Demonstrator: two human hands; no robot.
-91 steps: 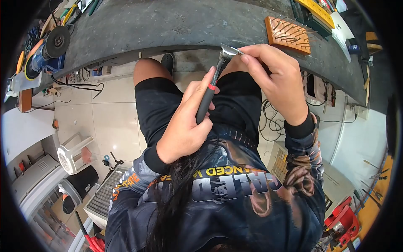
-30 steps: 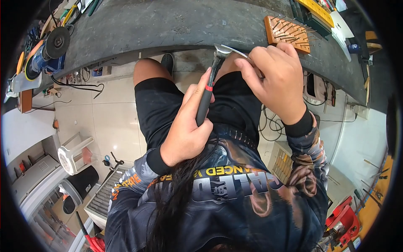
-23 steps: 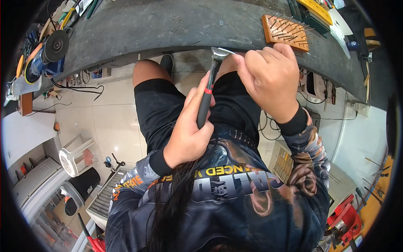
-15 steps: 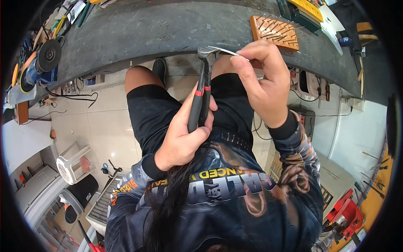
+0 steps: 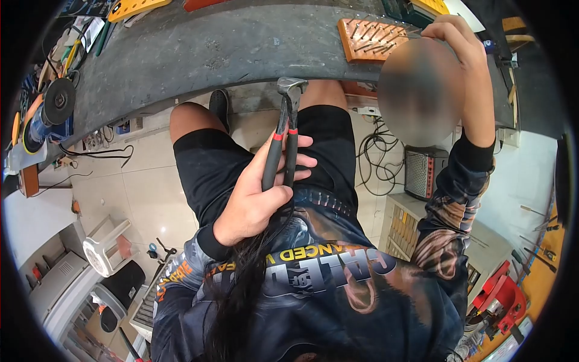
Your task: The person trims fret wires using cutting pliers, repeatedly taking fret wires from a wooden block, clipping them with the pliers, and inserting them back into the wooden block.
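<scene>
My left hand (image 5: 256, 193) is wrapped round the handles of end-cutting pincers (image 5: 282, 142), black with red bands. Their metal head points up, near the bench's front edge, and nothing shows in the jaws. My right hand (image 5: 463, 45) is raised at the upper right, next to an orange-brown wooden block (image 5: 356, 45) with several thin metal pins standing in it. Its visible fingers are bent inward. A blurred oval covers the thumb side, so anything pinched there cannot be made out.
A dark workbench (image 5: 199, 51) spans the top. On the left lies an angle grinder (image 5: 51, 111) among cables and tools. A yellow perforated piece (image 5: 136, 7) is at the back. Cables (image 5: 380, 154) and a red-fronted box (image 5: 420, 172) are on the floor. A red vise-like tool (image 5: 503, 298) stands lower right.
My right hand has moved away from the pincers, up and right to beside the pin block. The thin metal strip it held at the jaws is no longer seen. My left hand keeps the pincers.
</scene>
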